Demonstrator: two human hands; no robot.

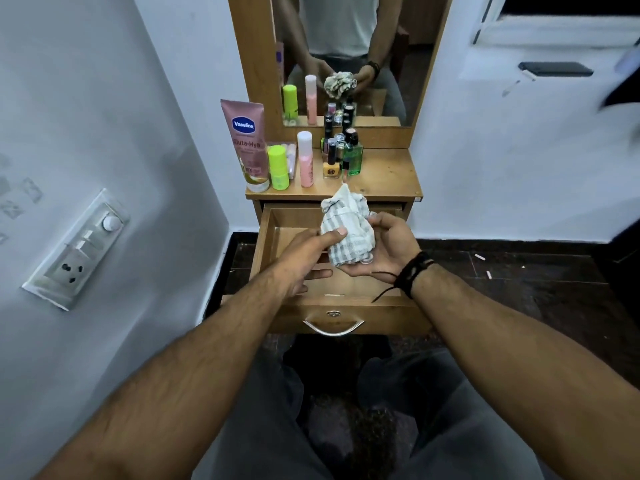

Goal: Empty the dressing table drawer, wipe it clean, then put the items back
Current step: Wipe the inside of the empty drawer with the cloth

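The wooden drawer (349,315) of the dressing table stands pulled out, and its inside shows bare wood. Above it, both hands hold a bunched grey-and-white checked cloth (346,233). My left hand (308,252) pinches the cloth from the left with thumb on top. My right hand (384,249), with a black band at the wrist, cups it from below and the right. On the tabletop (388,178) stand a pink Vaseline tube (247,143), a lime-green bottle (278,166), a pink bottle (305,159), a green glass bottle (353,157) and several nail polish bottles (330,161).
A mirror (346,57) rises behind the tabletop and reflects my hands and the cloth. A switch and socket panel (78,247) is on the left wall. The floor is dark stone, with my knees below the drawer. A ledge at upper right holds a dark phone (556,69).
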